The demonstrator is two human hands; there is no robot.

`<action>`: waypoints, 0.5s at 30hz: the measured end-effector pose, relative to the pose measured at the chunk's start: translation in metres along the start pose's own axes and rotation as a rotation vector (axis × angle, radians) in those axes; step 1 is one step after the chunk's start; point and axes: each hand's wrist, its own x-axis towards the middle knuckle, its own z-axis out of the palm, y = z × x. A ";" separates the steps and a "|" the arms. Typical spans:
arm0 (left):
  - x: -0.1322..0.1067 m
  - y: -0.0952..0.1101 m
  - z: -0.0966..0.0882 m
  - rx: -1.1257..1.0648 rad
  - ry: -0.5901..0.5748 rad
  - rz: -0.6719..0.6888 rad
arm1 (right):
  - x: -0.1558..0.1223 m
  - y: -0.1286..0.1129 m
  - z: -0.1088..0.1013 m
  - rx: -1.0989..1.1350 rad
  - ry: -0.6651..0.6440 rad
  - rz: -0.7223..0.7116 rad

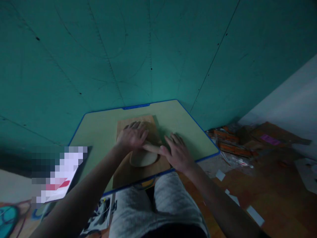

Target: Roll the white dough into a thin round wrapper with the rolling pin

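A pale rolling pin [153,148] lies across a wooden board [128,172] on a small green table with a blue rim [195,122]. My left hand [132,136] rests flat on the pin's left part, fingers stretched out. My right hand [176,152] lies flat on its right end, fingers spread. Under the pin sits a flattened round of pale dough [143,159], partly hidden by my hands.
A teal wall [148,49] stands right behind the table. Orange packets and cardboard [230,143] litter the wooden floor at the right, with white paper scraps [255,215] nearer. A printed sheet lies at the table's left corner. My grey-clad legs [160,205] are under the front edge.
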 end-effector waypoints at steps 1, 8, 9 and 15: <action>-0.009 0.000 0.000 0.002 0.023 -0.006 | -0.007 -0.005 -0.002 0.007 0.000 -0.031; -0.088 0.000 -0.015 -0.017 0.048 0.058 | -0.072 -0.057 -0.015 0.089 -0.035 -0.172; -0.097 -0.001 -0.017 -0.020 0.053 0.080 | -0.079 -0.061 -0.015 0.099 -0.031 -0.176; -0.109 -0.009 -0.018 -0.063 0.068 0.127 | -0.092 -0.065 -0.018 0.145 -0.059 -0.209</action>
